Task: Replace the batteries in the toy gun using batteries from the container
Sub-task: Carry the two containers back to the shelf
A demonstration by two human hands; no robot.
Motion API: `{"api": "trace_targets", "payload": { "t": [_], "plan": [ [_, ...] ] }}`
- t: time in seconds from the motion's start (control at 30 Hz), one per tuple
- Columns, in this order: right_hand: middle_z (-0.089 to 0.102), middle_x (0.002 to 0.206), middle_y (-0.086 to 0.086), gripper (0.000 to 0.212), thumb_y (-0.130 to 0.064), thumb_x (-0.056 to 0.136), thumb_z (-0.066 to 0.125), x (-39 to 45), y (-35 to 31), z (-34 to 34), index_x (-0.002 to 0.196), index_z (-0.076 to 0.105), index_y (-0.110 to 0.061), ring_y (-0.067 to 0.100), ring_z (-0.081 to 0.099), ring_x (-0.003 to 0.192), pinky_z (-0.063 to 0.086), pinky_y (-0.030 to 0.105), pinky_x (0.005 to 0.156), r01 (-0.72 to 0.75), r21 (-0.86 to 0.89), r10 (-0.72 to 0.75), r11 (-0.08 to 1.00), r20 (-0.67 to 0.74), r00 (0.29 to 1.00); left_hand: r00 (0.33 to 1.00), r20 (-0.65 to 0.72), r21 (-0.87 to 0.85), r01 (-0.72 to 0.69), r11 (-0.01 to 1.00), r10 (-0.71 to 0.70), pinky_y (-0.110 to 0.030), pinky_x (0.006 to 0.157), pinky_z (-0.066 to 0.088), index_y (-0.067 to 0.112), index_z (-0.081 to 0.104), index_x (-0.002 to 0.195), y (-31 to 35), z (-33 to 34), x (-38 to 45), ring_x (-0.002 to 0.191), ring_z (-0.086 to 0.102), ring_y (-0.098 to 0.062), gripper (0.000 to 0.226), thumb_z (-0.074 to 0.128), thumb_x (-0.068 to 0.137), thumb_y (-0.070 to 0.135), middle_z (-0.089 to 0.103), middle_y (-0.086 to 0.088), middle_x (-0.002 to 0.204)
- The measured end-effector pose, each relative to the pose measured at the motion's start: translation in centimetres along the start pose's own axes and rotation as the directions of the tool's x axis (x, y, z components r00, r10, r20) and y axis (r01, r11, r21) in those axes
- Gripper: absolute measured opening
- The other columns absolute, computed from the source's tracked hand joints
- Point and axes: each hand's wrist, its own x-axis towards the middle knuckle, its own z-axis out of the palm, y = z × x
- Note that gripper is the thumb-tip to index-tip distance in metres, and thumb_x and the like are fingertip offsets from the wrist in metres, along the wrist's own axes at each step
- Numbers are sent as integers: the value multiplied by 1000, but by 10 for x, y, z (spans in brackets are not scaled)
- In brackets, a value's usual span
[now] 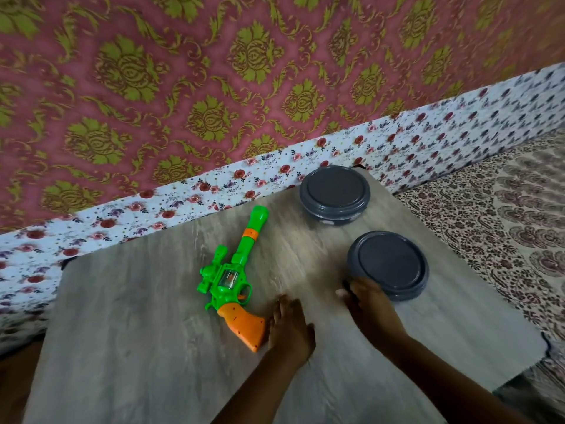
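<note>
A green toy gun (232, 270) with an orange grip lies flat on the wooden table (137, 332), barrel pointing away. My left hand (289, 327) rests on the table just right of the orange grip, fingers straight, holding nothing. Two round containers with grey lids stand to the right: a near container (389, 264) and a far container (334, 192). My right hand (368, 304) touches the near container's left front edge with its fingers; whether they curl round the rim is blurred. Both lids are on, so the contents are hidden.
The table sits on a bed. A floral white sheet (183, 194) runs behind it and a brown patterned cloth (504, 215) lies to the right. A pink and green patterned wall (214, 71) rises beyond. The table's left half is bare wood.
</note>
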Motion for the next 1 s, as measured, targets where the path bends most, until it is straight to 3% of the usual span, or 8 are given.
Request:
{"api": "trace_targets", "payload": {
  "t": [0.1, 0.23, 0.53, 0.7, 0.77, 0.9, 0.93, 1.0],
  "plan": [
    [52, 87, 7, 22, -24, 95, 42, 30, 10, -26, 76, 49, -17, 14, 45, 71, 30, 24, 62, -83, 42, 84, 996, -36, 996, 1000, -9, -63, 13, 998, -13, -37, 117, 11, 9, 15, 150, 18, -13, 21, 146, 8, -32, 63, 34, 97, 39, 6, -16, 158],
    [61, 99, 20, 20, -15, 93, 48, 72, 49, -51, 95, 61, 0, 32, 57, 86, 30, 25, 71, -168, 13, 168, 986, -179, 969, 994, -60, -299, 64, 952, -86, -28, 109, 27, 8, 26, 146, 48, -35, 58, 139, 29, -29, 57, 46, 96, 27, 23, -15, 153],
    [56, 102, 18, 25, -16, 92, 47, 115, 139, -78, 108, 65, -7, 37, 53, 95, 44, 39, 81, -240, -197, 230, 951, -70, 971, 877, 54, -781, 334, 527, -477, -36, 91, 47, -3, 57, 119, 112, -69, 162, 111, 58, -37, 43, 53, 89, 28, 61, -22, 122],
    [51, 112, 11, 29, -22, 96, 39, 120, 153, -77, 115, 56, -9, 29, 53, 101, 48, 37, 79, -107, -203, 135, 973, 127, 983, 807, 204, -865, 413, 283, -554, -61, 90, 46, -10, 53, 118, 110, -41, 226, 113, 52, -52, 79, 63, 72, 54, 51, -37, 123],
    [51, 110, 10, 30, -25, 97, 36, 122, 156, -76, 115, 55, -11, 28, 53, 99, 47, 36, 79, -117, -191, 144, 975, 139, 980, 788, 232, -900, 396, 181, -570, -55, 78, 52, -8, 55, 116, 118, -45, 233, 107, 58, -50, 72, 65, 78, 52, 56, -38, 116],
    [53, 107, 8, 33, -28, 98, 31, 123, 160, -73, 112, 56, -13, 25, 56, 93, 43, 30, 77, -176, -149, 199, 973, 159, 967, 773, 266, -956, 288, -56, -576, -31, 64, 52, 4, 54, 92, 140, -70, 225, 65, 63, -18, 39, 67, 83, 39, 62, -4, 73],
    [53, 106, 8, 33, -28, 98, 30, 124, 160, -73, 112, 56, -13, 24, 56, 92, 42, 29, 76, -179, -137, 201, 974, 165, 966, 773, 280, -956, 280, -90, -570, -30, 65, 52, 5, 56, 91, 141, -69, 228, 63, 64, -16, 33, 67, 84, 35, 63, -3, 70],
    [54, 105, 8, 33, -27, 98, 31, 125, 161, -73, 111, 57, -12, 24, 56, 90, 41, 27, 73, -174, -122, 193, 977, 169, 967, 786, 307, -952, 249, -181, -537, -34, 75, 52, 1, 55, 114, 143, -70, 227, 89, 66, -24, 37, 66, 87, 25, 62, -10, 96]
  ]
}}
